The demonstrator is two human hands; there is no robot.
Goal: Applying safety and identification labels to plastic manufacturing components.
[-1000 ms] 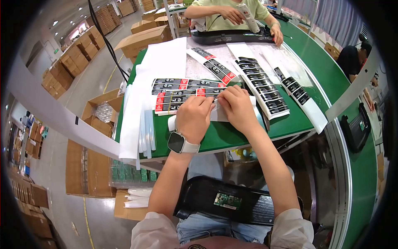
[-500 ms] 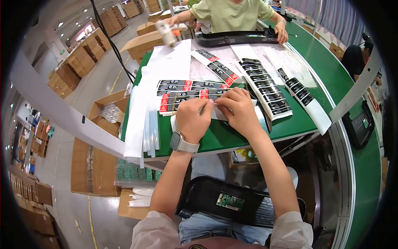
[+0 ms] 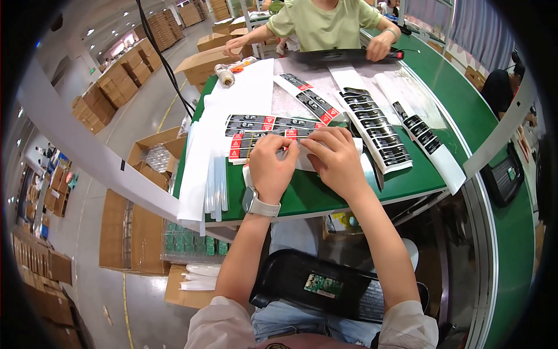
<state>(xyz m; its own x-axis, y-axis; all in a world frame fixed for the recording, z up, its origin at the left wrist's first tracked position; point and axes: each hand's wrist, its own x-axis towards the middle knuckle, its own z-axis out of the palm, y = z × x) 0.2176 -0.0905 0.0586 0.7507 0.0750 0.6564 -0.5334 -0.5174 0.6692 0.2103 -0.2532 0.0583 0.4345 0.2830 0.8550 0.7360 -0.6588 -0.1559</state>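
My left hand point(image 3: 274, 168) is closed over the near label sheet point(image 3: 241, 146), thumb against curled fingers. What it pinches is too small to make out. Beside it, my right hand point(image 3: 338, 160) has its thumb apart from its bent fingers, fingertips over the same sheet's right part. White backing paper point(image 3: 303, 163) shows between the hands. The sheet carries black and red labels; another such sheet point(image 3: 247, 124) lies just behind. A black plastic housing point(image 3: 279, 278) with a green circuit board point(image 3: 324, 285) rests on my lap under my forearms.
More label strips point(image 3: 311, 99) and a wide strip of black labels point(image 3: 378, 131) lie on the green table point(image 3: 314, 198). Clear tubes point(image 3: 216, 186) lie at its left edge. Across it, a person point(image 3: 325, 26) handles a dark housing point(image 3: 337, 55). Cartons point(image 3: 116, 230) stand left.
My right thumb and fingers have spread apart; my left hand stays curled. Across the table, the person has set down the white roll and orange-handled tool, and the dark housing has tilted.
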